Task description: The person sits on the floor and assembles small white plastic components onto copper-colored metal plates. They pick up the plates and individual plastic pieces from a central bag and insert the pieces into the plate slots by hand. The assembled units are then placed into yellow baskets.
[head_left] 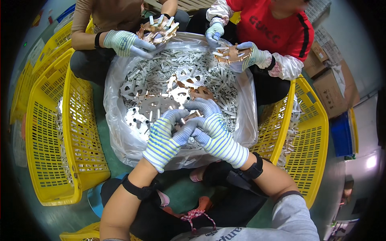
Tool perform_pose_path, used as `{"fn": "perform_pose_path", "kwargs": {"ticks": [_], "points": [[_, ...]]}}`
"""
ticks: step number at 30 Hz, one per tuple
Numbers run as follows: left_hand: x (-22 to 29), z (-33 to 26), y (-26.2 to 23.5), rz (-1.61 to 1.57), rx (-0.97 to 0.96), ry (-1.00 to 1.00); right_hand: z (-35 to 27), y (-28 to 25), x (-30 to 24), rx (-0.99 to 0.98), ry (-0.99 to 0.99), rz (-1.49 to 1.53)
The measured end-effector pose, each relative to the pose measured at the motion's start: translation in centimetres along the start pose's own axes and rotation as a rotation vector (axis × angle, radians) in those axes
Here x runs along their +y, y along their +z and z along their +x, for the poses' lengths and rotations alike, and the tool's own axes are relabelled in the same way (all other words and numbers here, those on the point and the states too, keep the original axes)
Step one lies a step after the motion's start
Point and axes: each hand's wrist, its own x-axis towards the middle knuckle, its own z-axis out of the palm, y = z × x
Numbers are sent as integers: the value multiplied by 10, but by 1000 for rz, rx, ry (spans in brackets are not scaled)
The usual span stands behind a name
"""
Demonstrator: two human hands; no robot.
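Observation:
My left hand and my right hand, both in striped knit gloves, meet over a clear plastic bag of small white metal pieces. Together they grip a copper-coloured metal plate, mostly hidden by my fingers. Flat silver toothed plates lie just beyond my hands on the pile. Across the bag, one person's gloved hands hold a copper plate with white pieces stuck in it. A second person in a red top holds a similar plate.
Yellow slotted plastic crates stand on the left and on the right, each holding white pieces. Cardboard boxes and a blue bin sit at the far right. My knees are below the bag.

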Motion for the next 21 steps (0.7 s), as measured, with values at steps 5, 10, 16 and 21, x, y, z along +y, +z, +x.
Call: {"fn": "perform_pose_path", "kwargs": {"ticks": [5, 10, 16, 21], "points": [[7, 4, -15, -233, -38, -303, -2, -14, 4, 152, 109, 288], [-5, 8, -17, -194, -29, -349, -7, -14, 16, -133, 347, 592], [-14, 6, -8, -45, -13, -94, -10, -3, 14, -170, 371, 516], [-7, 8, -14, -10, -102, -265, -9, -10, 9, -226, 339, 463]]}}
